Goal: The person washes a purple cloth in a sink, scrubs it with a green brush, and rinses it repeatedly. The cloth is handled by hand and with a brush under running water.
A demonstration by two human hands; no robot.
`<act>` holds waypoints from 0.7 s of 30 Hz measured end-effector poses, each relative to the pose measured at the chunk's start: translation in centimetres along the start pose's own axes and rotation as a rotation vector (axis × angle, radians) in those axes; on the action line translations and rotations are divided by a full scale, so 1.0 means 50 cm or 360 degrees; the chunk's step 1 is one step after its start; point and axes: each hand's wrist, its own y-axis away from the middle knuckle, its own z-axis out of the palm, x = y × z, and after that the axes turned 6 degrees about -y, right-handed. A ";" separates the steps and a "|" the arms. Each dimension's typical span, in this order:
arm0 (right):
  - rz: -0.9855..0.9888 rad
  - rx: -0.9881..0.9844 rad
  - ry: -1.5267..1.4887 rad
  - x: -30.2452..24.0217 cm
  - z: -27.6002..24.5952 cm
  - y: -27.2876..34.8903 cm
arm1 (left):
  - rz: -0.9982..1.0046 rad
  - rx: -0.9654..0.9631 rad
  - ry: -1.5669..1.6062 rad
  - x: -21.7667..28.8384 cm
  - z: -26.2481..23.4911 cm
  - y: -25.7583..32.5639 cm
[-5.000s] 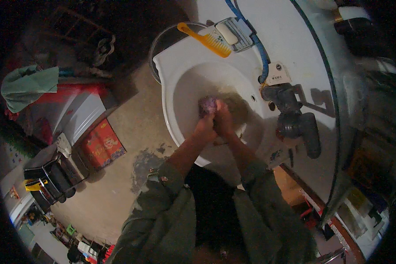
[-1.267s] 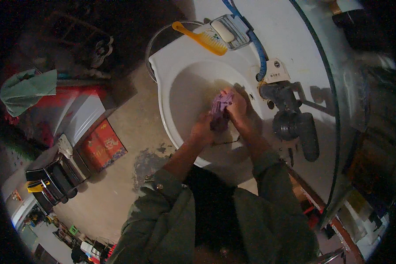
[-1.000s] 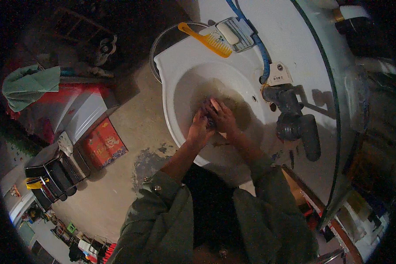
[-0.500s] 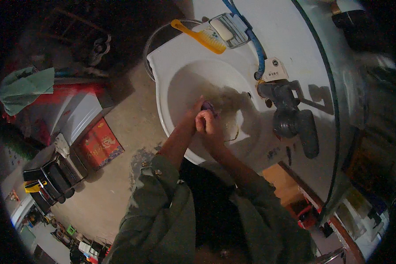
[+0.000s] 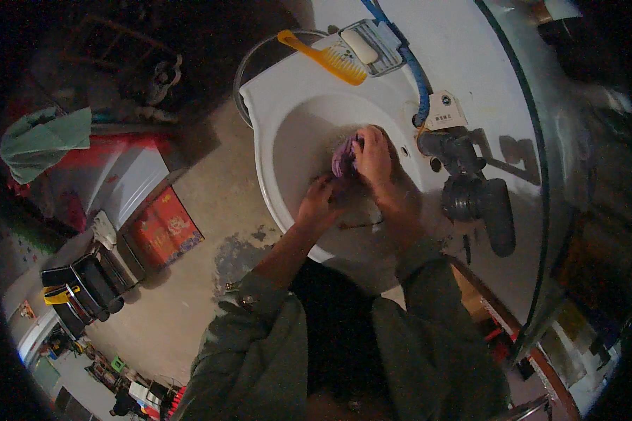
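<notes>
A wet, crumpled purple cloth (image 5: 343, 158) is bunched over the white washbasin (image 5: 260, 151). My right hand (image 5: 374, 156) grips it from the right, fingers curled over its upper edge. Lower and to the left, my left hand (image 5: 319, 203) is held over the basin with bent fingers apart, close to the cloth's lower end. I see nothing in its grasp, though its fingertips are in shadow. Cloudy water appears to lie in the basin beneath both hands.
A yellow comb (image 5: 323, 57) and a soap bar (image 5: 359, 46) in a dish lie on the basin's far rim. Beside them runs a blue hose (image 5: 416, 77). The dark faucet (image 5: 463, 165) stands at right. A red box (image 5: 166, 228) sits on the floor at left.
My hands were together around the cloth and have separated. The right one has moved up and right with the cloth, now showing more of it; the left has dropped lower.
</notes>
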 end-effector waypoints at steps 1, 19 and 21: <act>-0.0097 0.0133 0.0167 -0.014 0.014 0.014 | 0.0217 0.0111 -0.0479 -0.012 0.006 0.004; 0.0581 -0.0108 -0.1001 -0.169 -0.028 0.120 | -0.1407 0.0068 0.2212 0.027 -0.016 -0.125; 0.0559 -0.0069 -0.0999 -0.207 -0.055 0.132 | -0.1185 -0.0062 0.2354 -0.019 0.003 -0.150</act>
